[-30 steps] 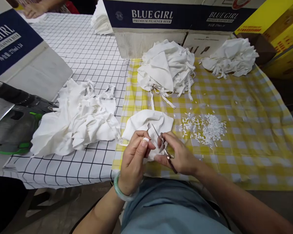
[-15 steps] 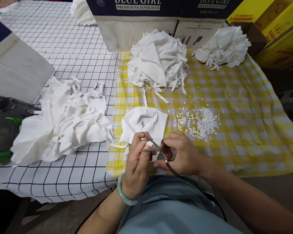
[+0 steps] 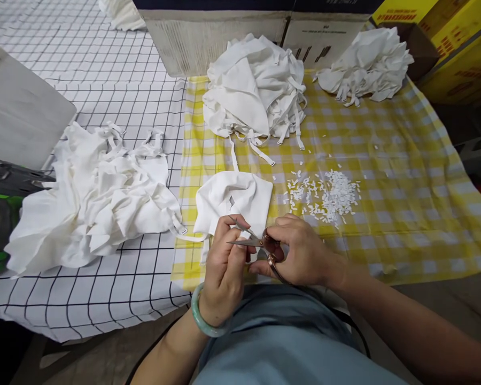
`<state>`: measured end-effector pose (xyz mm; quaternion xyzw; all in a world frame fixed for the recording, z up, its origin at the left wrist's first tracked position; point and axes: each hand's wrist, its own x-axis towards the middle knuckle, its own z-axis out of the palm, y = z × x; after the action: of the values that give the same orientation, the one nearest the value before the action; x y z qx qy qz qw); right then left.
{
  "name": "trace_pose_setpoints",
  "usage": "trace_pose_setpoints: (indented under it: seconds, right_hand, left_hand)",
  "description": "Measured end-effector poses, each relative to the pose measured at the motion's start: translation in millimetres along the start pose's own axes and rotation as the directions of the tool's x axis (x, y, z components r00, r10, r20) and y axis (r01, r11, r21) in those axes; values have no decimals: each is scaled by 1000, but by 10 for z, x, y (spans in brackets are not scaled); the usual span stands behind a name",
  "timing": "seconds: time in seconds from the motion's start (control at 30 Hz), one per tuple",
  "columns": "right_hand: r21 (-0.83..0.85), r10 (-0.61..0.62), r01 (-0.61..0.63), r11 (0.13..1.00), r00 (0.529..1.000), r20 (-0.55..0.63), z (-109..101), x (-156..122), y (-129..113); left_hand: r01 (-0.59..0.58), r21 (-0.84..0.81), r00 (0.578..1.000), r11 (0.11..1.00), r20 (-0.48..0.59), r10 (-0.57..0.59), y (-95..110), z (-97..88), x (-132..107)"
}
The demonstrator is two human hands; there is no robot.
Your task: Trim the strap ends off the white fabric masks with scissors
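Observation:
My right hand point(image 3: 294, 248) is closed round the handles of a pair of scissors point(image 3: 248, 242). Their blades stand apart and point left, across the fingers of my left hand point(image 3: 227, 259). That hand, with a green bangle at its wrist, pinches the edge of a white fabric piece point(image 3: 250, 200), partly hidden by the fingers. The piece lies flat on the yellow checked cloth, with a small slit near its middle and thin straps at its edges. Right of it, small white snippets point(image 3: 339, 195) are scattered in a heap.
A pile of similar white pieces point(image 3: 256, 91) sits behind, against a cardboard box point(image 3: 220, 43). Another white pile point(image 3: 104, 198) lies at left, beside a grey and green machine point(image 3: 0, 214). A smaller pile point(image 3: 369, 67) is at back right, near yellow boxes point(image 3: 460, 43).
The view has shifted slightly, so things at the back appear higher. Both hands, the scissors and the fabric piece keep nearly the same arrangement, with the blades still apart.

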<state>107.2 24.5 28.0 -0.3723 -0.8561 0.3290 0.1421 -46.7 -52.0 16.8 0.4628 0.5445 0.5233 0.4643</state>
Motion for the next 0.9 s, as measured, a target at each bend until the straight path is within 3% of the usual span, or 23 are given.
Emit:
trace_pose_setpoints:
  seconds: [0.37,0.57,0.77,0.9]
  right_hand:
    - [9,-19,20,1000,998,-54,1,-29,23]
    - [-3,40,-41,999,998,-46,-25,-123,92]
    - [-98,191,-203,974,974,-119,-81,-388,265]
    - [45,445,-442,896,889,-111,-89,-561,418]
  left_hand:
    - [-54,76,999,996,6,54,-20,22,-3]
    - [-93,66,995,993,42,91,-33,102,52]
    - [-150,83,964,985,233,127,-69,281,215]
    - [-20,-14,940,1000,339,24,-128,476,323]
